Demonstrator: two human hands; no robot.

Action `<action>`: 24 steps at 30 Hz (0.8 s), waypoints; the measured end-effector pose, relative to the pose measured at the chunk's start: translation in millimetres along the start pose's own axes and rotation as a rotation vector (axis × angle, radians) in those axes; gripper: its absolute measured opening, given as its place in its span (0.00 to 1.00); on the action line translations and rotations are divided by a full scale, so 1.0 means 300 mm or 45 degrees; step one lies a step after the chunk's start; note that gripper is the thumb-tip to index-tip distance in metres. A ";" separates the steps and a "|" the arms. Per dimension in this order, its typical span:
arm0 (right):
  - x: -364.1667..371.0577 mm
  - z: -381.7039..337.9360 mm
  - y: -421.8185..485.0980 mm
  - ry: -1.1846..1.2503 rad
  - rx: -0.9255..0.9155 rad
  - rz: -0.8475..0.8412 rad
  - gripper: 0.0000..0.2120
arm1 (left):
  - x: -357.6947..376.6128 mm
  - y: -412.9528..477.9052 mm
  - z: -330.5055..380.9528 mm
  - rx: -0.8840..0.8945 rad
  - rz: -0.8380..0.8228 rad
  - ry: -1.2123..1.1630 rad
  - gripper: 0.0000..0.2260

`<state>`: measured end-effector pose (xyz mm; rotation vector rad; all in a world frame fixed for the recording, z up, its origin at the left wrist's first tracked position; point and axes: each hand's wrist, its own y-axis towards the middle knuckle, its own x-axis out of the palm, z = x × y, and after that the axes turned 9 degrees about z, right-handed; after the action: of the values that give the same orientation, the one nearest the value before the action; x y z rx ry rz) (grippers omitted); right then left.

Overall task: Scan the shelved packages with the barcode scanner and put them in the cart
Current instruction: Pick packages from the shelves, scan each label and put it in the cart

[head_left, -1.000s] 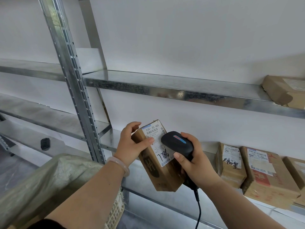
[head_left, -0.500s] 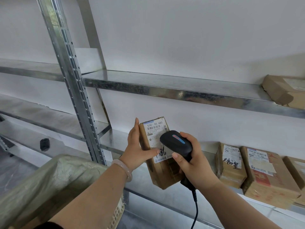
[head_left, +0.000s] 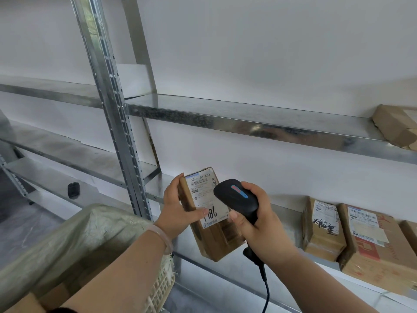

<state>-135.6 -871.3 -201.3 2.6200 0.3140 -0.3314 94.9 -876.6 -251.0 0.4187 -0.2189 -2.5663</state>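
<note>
Right now the left hand [head_left: 178, 211] is gripping a slim brown package [head_left: 212, 242] by its long edge, fingers curled behind it and thumb lying across the front. It is tipping the package so that the white label [head_left: 202, 195] is facing up and toward the right hand [head_left: 261, 227]. That tilt looks deliberate: the printed barcode is sitting at the label's top end, above the thumb, left uncovered.

The right hand is wrapping its fingers round the grip of the black barcode scanner [head_left: 234, 197]. The scanner's head is hovering just in front of the label's right side, nose pointing down at it. Whether a finger is pressing the trigger I cannot tell. The cable [head_left: 266, 290] is hanging below the wrist.

So the scanning step appears to be under way, with the package held off the shelf between the two hands. The cart [head_left: 160, 288] — a pale lattice basket lined with a greenish sack [head_left: 79, 233] — is standing below the left forearm, a short drop for that hand once the read is made.

Out to the right of the right hand, more packages [head_left: 322, 229] are standing on the lower shelf [head_left: 155, 188]. Another parcel [head_left: 394, 125] is lying well above it on the upper shelf [head_left: 225, 123], and all of these are presumably waiting their turn.
</note>
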 end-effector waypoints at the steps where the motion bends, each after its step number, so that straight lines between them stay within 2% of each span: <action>1: 0.013 -0.011 -0.004 0.011 -0.007 -0.018 0.25 | -0.008 -0.003 -0.011 -0.009 0.031 0.000 0.46; 7: 0.110 -0.064 -0.029 0.014 0.010 -0.069 0.23 | -0.074 -0.037 -0.032 -0.026 0.145 0.067 0.51; 24: 0.270 -0.178 -0.058 -0.086 0.005 -0.318 0.21 | -0.287 -0.124 -0.115 -0.114 0.331 0.192 0.46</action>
<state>-54.4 -817.3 -186.2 2.5693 0.6202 -0.5032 159.1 -802.5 -270.6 0.5116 -0.0965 -2.2690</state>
